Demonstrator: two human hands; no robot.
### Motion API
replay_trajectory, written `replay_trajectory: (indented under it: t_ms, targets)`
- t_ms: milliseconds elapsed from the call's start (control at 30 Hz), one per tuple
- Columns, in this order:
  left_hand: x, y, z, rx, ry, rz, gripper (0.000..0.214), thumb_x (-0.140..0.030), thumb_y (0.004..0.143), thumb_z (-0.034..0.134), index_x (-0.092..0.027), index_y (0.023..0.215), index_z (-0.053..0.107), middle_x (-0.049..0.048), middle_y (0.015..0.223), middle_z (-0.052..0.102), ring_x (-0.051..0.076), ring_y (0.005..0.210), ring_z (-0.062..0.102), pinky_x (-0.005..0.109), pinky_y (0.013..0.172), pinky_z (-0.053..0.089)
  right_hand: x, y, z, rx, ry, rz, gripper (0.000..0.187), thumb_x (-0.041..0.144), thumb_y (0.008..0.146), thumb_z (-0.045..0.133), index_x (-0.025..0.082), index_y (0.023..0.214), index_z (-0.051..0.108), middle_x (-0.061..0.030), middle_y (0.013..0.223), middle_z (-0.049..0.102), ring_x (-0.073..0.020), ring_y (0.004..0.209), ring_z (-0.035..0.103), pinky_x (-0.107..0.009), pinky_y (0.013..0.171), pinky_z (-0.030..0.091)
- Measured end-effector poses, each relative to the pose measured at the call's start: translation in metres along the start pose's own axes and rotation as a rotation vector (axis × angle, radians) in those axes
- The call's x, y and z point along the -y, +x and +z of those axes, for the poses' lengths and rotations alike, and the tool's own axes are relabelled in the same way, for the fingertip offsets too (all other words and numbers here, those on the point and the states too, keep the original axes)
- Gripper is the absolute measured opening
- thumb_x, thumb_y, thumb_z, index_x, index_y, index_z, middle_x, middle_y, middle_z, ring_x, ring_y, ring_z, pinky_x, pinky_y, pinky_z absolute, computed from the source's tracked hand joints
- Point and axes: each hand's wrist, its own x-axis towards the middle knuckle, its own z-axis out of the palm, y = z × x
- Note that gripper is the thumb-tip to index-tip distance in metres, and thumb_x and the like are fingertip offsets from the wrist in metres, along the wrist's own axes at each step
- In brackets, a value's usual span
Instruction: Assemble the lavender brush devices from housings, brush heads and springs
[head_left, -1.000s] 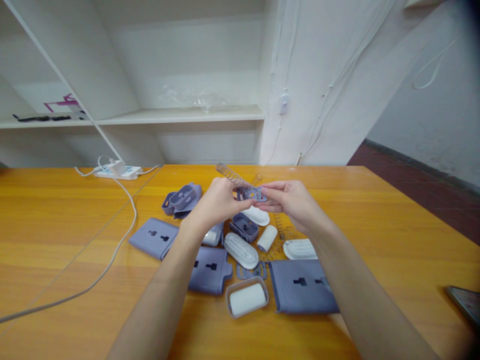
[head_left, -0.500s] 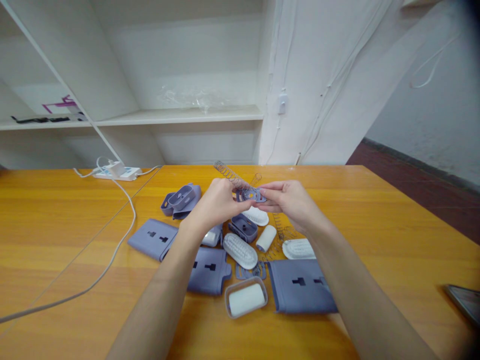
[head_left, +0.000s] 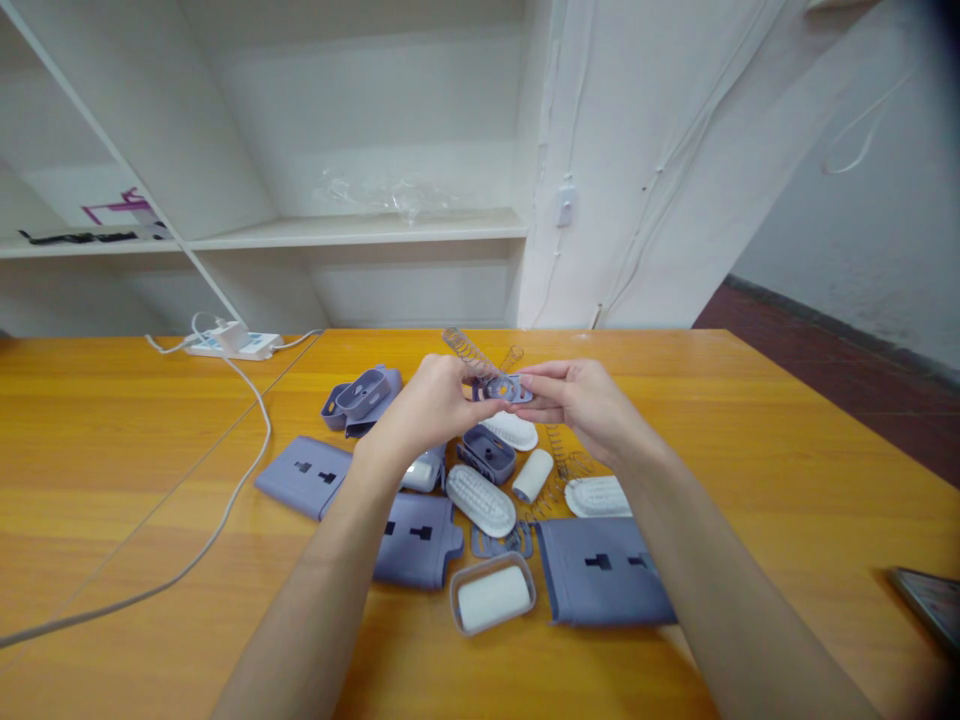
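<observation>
Both hands hold one small blue-grey plastic plate (head_left: 516, 388) above the parts on the table. My left hand (head_left: 442, 395) grips its left end, and my right hand (head_left: 576, 397) pinches its right end between thumb and fingers. A metal coil spring (head_left: 471, 352) sticks up from the plate, leaning to the left. Beneath the hands lie a blue-grey oval housing (head_left: 487, 454), a white bristled oval brush pad (head_left: 481, 502) and a white cylinder (head_left: 533, 476). More loose springs (head_left: 556, 490) lie to the right of these.
Flat blue-grey cases (head_left: 607, 572) lie nearer me, beside a clear tray (head_left: 492, 594) with a white roll. Blue-grey housings (head_left: 365, 394) are stacked at left. A power strip (head_left: 234, 342) sits at the back left, its cable (head_left: 255, 490) crossing the table. A phone-like device (head_left: 930, 605) lies far right.
The spring's free end has swung slightly right and down and stands more upright. Both hands keep their grip on the plate in nearly the same place.
</observation>
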Motion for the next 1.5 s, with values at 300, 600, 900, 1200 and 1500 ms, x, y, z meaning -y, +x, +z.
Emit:
replay_trajectory:
  t_ms: [300,600,900,1200,1500]
  targets:
    - [0.002,0.000,0.002,-0.042,-0.068,-0.001,0.031,-0.037,0.075,0.075,-0.019,0.100,0.076,0.0058,0.098,0.076,0.021,0.089,0.071,0.029,0.079,0.054,0.000,0.000,-0.002,0.057,0.031,0.004,0.013,0.009,0.085,0.060,0.011,0.085,0.073,-0.0094,0.079,0.077,-0.0136,0.066,0.073,-0.020,0.065,0.061]
    - [0.001,0.002,0.002,-0.031,-0.046,-0.036,0.032,-0.035,0.076,0.072,-0.016,0.102,0.075,0.0069,0.098,0.076,0.021,0.087,0.071,0.028,0.078,0.055,-0.001,0.002,-0.006,0.122,0.076,0.004,0.009,0.013,0.082,0.065,0.013,0.087,0.073,-0.0091,0.081,0.077,-0.0172,0.072,0.074,-0.025,0.066,0.062]
    - [-0.001,0.002,0.000,-0.005,-0.088,-0.071,0.035,-0.040,0.076,0.072,-0.016,0.101,0.075,0.0079,0.101,0.076,0.022,0.092,0.071,0.030,0.080,0.055,0.001,0.000,-0.008,0.148,0.091,0.000,0.009,0.015,0.079,0.069,0.013,0.087,0.073,-0.0090,0.083,0.076,-0.0163,0.073,0.074,-0.026,0.070,0.061]
    - [0.002,0.002,0.001,0.020,-0.175,-0.095,0.038,-0.043,0.076,0.071,-0.016,0.103,0.074,0.0080,0.101,0.075,0.022,0.093,0.070,0.033,0.086,0.054,0.003,-0.001,-0.013,0.214,0.102,0.016,0.016,0.020,0.077,0.074,0.013,0.091,0.074,-0.0105,0.086,0.077,-0.0166,0.078,0.074,-0.026,0.074,0.060]
    - [0.000,0.003,0.000,0.026,-0.149,-0.108,0.036,-0.038,0.075,0.073,-0.015,0.103,0.074,0.0092,0.106,0.074,0.023,0.098,0.069,0.033,0.088,0.053,0.002,0.000,-0.013,0.198,0.060,0.006,0.018,0.020,0.074,0.076,0.012,0.089,0.074,-0.0109,0.086,0.076,-0.0173,0.078,0.073,-0.028,0.077,0.060]
